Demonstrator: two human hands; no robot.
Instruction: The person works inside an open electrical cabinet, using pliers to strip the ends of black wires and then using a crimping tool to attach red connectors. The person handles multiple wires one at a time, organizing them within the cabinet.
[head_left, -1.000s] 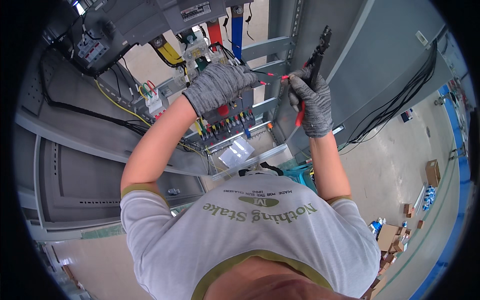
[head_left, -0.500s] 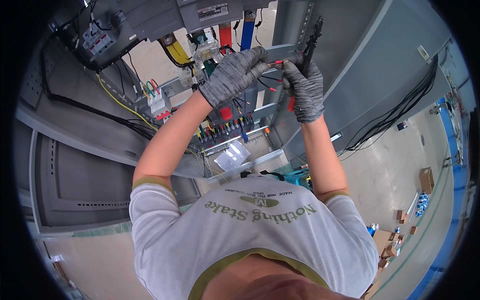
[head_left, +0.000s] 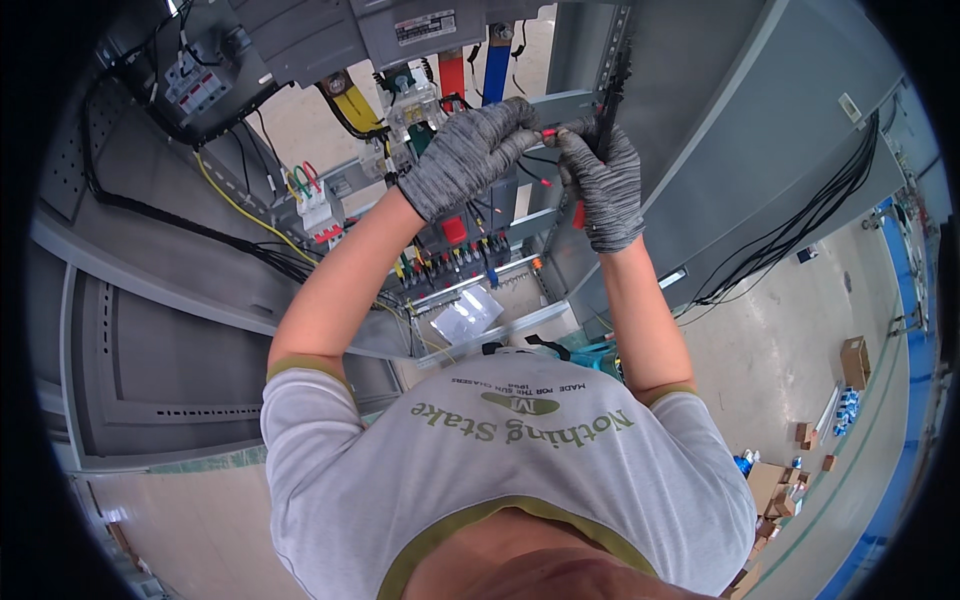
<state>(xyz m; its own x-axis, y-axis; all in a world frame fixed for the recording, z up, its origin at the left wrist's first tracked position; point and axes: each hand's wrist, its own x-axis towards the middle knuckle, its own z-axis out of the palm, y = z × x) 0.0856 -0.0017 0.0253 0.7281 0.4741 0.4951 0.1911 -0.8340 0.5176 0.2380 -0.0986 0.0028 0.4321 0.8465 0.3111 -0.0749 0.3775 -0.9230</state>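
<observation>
Both my hands wear grey knit gloves and meet in front of an electrical cabinet's wiring. My left hand (head_left: pixel 470 155) is closed in a pinch on a thin wire, mostly hidden by the fingers. A small red wire-end sleeve (head_left: pixel 549 134) shows between the two hands. My right hand (head_left: pixel 605 185) pinches at this sleeve with thumb and finger. In its palm it also holds a black hand tool (head_left: pixel 613 90) with a red grip (head_left: pixel 579 214), pointing up; its exact kind is unclear. Just below hangs another dark wire with a red end (head_left: pixel 545 183).
Yellow, red (head_left: pixel 452 80) and blue (head_left: pixel 496 72) busbars run behind the hands. Below them sits a terminal row (head_left: pixel 455 262) with many wires. A white breaker (head_left: pixel 320 214) stands left. The grey door (head_left: pixel 740 170) at right carries a black cable bundle (head_left: pixel 835 225). Cartons (head_left: pixel 765 485) lie on the floor.
My right hand has shifted slightly left, and the tool in it has turned more upright. Less of the red sleeve shows between my fingertips. My left hand has hardly moved.
</observation>
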